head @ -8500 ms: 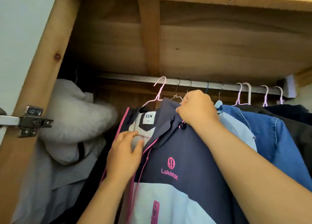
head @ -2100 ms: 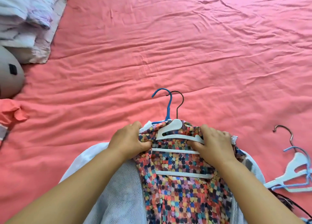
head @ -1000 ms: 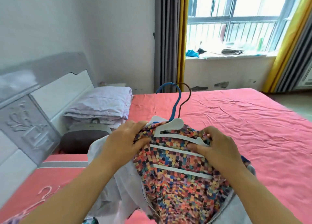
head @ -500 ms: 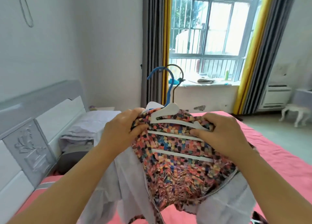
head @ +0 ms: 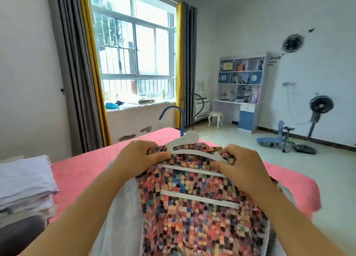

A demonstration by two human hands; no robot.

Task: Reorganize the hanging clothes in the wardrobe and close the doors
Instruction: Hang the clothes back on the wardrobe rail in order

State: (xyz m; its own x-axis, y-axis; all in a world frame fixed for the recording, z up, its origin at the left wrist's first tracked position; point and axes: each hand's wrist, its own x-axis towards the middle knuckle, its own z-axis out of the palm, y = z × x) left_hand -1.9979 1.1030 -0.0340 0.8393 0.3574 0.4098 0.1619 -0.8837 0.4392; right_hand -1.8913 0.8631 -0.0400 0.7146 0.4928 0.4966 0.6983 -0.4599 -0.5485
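Left hand [head: 139, 157] is clamped on the left shoulder of the checkered garment [head: 196, 203], which sits on a white hanger [head: 185, 143] over the pink bed [head: 84, 169], wardrobe not in view. Right hand [head: 240, 169] pinches the other shoulder. Probably best to carry both hooks upright so nothing slides off.

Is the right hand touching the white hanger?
Touching. The head view shows the right hand pinching the white hanger arm together with the checkered garment.
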